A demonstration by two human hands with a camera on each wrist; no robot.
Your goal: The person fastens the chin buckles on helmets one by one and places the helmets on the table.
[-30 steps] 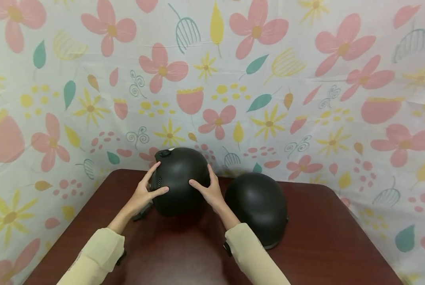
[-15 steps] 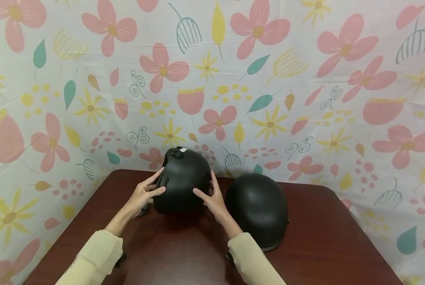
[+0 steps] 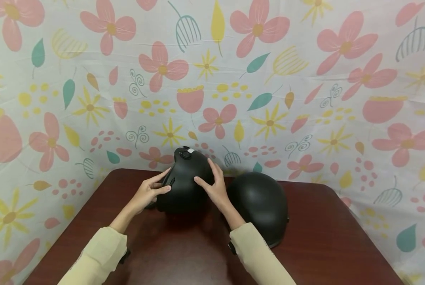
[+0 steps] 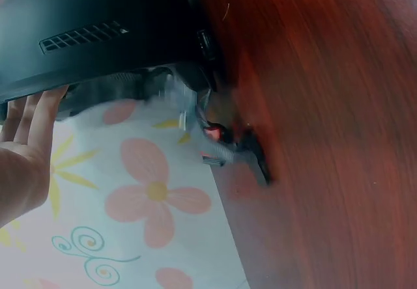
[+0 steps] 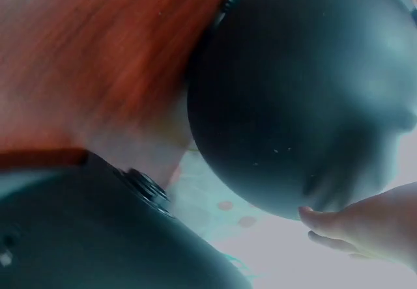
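Turns the black helmet point(image 3: 187, 196) clockwise: since a second ago, has carried the round fitting point(image 3: 185, 154) from about 11 o'clock on the shell to nearly 12, with a slight drift toward 3 o'clock. Seems, as a judgement, to be reorienting within a two-handed hold, with neither side released.

Faces the open side toward roughly 9 to 10 o'clock in the head view, with the dome toward 3. Slants along the rim from about 1 toward 7 o'clock. Shows too round an outline to settle a long axis firmly; appears only marginally longer along 12 to 6.

Sits near the far edge of the worktop point(image 3: 323, 221), just short of 10 o'clock from the second helmet point(image 3: 260, 208), and apart from it in the right-wrist view. Cannot tell whether touching the worktop.

Grips the rim at about 9 o'clock with a partly opened left hand point(image 3: 145, 195), thumb outside by the vent slots point(image 3: 172, 181), fingers at the opening. Clasps the dome near 3 o'clock with a widely spread right hand point(image 3: 217, 188), thumb on the near face. Trails a blurred strap buckle point(image 4: 214, 133) in the left-wrist view.
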